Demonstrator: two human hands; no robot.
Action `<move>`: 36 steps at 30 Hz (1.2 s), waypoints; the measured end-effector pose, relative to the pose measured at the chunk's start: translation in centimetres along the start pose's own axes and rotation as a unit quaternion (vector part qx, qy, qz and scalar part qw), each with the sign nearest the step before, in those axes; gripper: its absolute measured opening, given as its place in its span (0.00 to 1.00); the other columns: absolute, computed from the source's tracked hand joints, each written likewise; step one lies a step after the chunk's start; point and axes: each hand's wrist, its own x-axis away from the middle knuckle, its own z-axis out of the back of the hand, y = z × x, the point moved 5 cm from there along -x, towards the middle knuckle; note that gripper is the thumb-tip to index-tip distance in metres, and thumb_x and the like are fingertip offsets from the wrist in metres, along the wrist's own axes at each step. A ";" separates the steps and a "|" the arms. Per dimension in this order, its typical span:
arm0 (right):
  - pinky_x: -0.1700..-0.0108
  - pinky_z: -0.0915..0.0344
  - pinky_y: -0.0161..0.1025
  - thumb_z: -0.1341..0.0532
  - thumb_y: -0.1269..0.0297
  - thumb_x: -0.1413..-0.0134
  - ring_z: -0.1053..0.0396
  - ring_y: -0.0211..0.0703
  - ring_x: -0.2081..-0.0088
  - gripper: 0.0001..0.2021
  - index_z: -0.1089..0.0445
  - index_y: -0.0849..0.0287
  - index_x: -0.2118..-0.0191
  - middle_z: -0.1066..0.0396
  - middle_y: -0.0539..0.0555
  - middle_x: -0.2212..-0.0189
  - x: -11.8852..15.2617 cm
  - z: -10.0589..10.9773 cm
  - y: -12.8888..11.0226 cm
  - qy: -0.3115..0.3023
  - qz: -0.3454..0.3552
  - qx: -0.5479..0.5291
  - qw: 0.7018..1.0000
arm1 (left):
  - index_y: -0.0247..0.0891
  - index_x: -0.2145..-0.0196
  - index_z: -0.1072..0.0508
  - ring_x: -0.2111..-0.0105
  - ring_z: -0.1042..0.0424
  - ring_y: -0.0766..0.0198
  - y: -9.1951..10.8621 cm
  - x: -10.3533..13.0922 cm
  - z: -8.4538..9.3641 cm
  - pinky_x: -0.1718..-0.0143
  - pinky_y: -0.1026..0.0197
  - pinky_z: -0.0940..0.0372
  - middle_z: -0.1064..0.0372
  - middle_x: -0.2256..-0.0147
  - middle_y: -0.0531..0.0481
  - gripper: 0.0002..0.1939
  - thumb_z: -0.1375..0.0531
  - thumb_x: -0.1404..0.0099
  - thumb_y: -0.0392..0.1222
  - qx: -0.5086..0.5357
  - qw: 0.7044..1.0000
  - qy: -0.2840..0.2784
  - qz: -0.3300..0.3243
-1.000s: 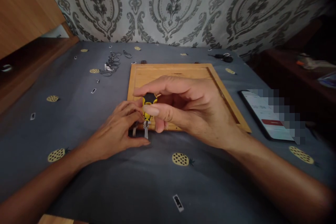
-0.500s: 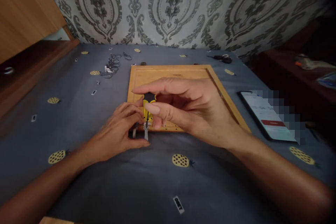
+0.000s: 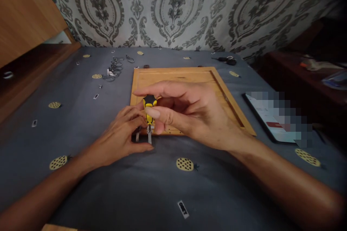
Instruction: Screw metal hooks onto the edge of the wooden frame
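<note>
My right hand (image 3: 187, 112) grips a short yellow-and-black screwdriver (image 3: 150, 110) by its handle, the thumb pressed on the near side. The screwdriver points down, its tip at the screw housing of a silvery metal hose clamp (image 3: 149, 137). My left hand (image 3: 126, 130) pinches this clamp, thumb below and fingers curled behind; part of the band is hidden by the fingers. Both hands are over the near left edge of a framed wooden panel (image 3: 173, 74), which lies on the patterned grey cloth (image 3: 114, 195).
Several more metal clamps (image 3: 115, 66) lie in a pile at the back left, a small metal piece (image 3: 100, 87) near them. A phone (image 3: 271, 119) lies to the right. A black tool (image 3: 226, 59) rests at the back right. Wooden furniture (image 3: 29, 11) stands at the left.
The screwdriver handle has turned slightly and leans a little more to the left. Both hands keep their hold, and the whole view has shifted slightly.
</note>
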 end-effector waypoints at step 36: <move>0.75 0.35 0.26 0.30 0.64 0.42 0.35 0.28 0.79 0.08 0.29 0.60 0.66 0.33 0.43 0.77 0.0 0.4 0.1 0.000 0.029 -0.012 1.000 | 0.44 0.61 0.25 0.51 0.32 0.43 -0.5 0.1 -0.3 0.47 0.38 0.32 0.30 0.59 0.48 0.14 0.33 0.36 0.56 -0.021 0.999 0.003 0.026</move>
